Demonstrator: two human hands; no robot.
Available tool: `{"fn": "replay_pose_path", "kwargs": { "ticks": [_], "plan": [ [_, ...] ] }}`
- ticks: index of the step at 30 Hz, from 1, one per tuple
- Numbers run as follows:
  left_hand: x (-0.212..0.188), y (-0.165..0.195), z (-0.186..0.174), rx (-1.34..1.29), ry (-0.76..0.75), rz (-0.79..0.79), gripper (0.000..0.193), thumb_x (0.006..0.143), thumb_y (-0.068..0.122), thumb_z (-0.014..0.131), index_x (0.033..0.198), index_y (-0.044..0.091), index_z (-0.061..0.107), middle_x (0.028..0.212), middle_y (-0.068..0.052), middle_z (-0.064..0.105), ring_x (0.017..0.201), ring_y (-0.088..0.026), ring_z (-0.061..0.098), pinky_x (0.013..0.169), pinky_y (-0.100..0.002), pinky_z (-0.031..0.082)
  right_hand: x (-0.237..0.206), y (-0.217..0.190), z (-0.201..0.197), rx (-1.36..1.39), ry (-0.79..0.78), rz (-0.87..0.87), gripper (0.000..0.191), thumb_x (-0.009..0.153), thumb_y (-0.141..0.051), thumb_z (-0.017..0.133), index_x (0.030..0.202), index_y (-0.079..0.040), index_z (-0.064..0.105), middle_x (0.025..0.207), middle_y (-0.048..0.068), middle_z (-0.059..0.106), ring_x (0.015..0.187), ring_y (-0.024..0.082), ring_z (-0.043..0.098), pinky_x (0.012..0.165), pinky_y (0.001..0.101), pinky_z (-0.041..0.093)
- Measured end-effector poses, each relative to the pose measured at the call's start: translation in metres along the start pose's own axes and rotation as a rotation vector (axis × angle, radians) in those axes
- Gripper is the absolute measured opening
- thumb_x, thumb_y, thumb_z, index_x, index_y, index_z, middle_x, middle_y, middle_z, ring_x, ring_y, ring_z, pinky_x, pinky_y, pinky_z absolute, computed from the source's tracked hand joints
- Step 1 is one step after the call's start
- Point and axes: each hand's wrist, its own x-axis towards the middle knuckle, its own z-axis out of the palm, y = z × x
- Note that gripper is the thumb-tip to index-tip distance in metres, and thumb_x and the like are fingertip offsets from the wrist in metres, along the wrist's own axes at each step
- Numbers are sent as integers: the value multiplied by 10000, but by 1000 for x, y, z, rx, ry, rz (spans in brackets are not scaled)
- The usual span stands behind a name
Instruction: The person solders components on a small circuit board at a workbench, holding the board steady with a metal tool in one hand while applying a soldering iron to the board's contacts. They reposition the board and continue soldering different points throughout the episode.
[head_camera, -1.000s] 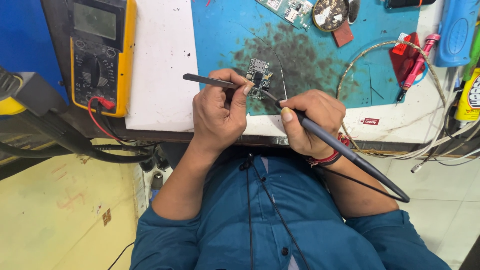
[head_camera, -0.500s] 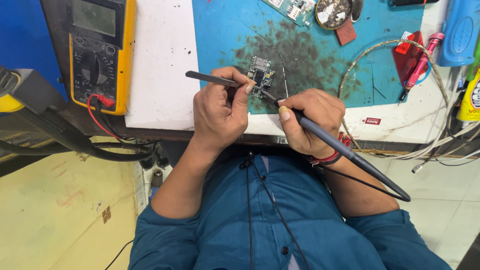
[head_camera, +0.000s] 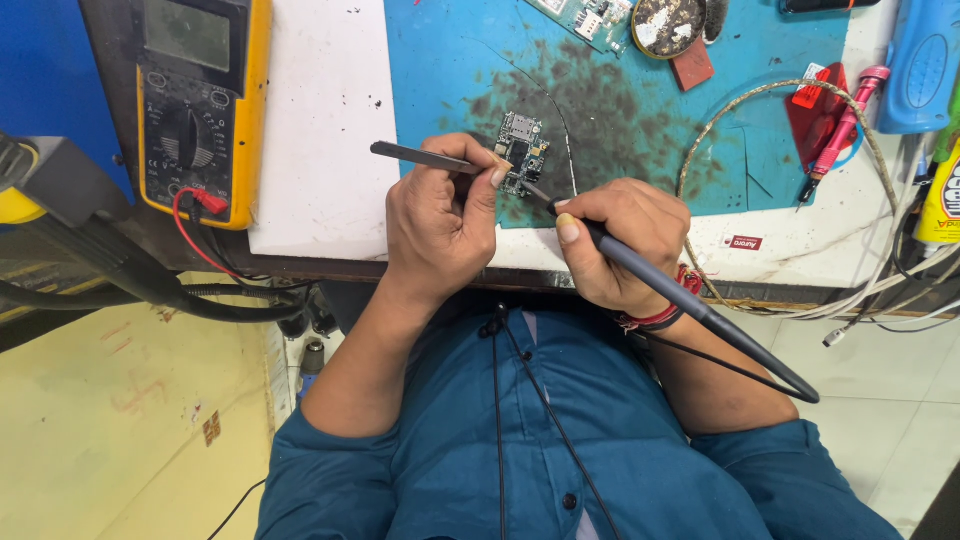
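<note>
The left hand (head_camera: 440, 225) pinched grey tweezers (head_camera: 425, 157) at a small circuit board (head_camera: 522, 150) on the blue mat (head_camera: 620, 120), while the right hand (head_camera: 625, 240) pressed a soldering iron (head_camera: 690, 300) against it.

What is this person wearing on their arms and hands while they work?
Both hands are bare: no gloves on the left hand or the right hand. The arms are covered only to about the elbow by the rolled-up sleeves of a teal-blue buttoned shirt. The right wrist carries a band of red and dark threads. No watch or ring shows.
</note>
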Motion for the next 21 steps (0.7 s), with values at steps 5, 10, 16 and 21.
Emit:
{"fn": "replay_pose_path", "kwargs": {
  "ticks": [5, 10, 16, 21],
  "plan": [
    [0, 0, 0, -3, -1, 7, 138, 1049, 25, 685, 1116, 28, 565, 941, -71, 738, 782, -85, 717, 636, -219, 549, 0, 0, 0, 6, -7, 6, 63, 946, -55, 706, 939, -16, 657, 812, 116, 686, 691, 269, 662, 626, 346, 502],
    [1, 1, -1, 15, -6, 8, 130, 1044, 35, 684, 1103, 25, 568, 918, -65, 738, 761, -85, 718, 623, -221, 539, 0, 0, 0, 11, -4, 4, 65, 945, -55, 701, 934, -20, 648, 819, 116, 692, 693, 270, 664, 617, 338, 506],
    [1, 2, -1, 29, -6, -3, 127, 1042, 41, 691, 1093, 26, 576, 900, -63, 729, 744, -89, 713, 618, -224, 538, 0, 0, 0, 2, -6, 3, 64, 941, -52, 703, 933, -20, 648, 807, 113, 685, 688, 271, 659, 613, 339, 501],
    [0, 2, -3, 25, -35, 31, 134, 1041, 47, 691, 1096, 23, 571, 945, -79, 746, 754, -112, 715, 653, -246, 563, 0, 0, 0, 2, -1, 5, 59, 934, -49, 703, 929, -20, 652, 796, 112, 679, 677, 269, 655, 620, 349, 498]
  ]
}}
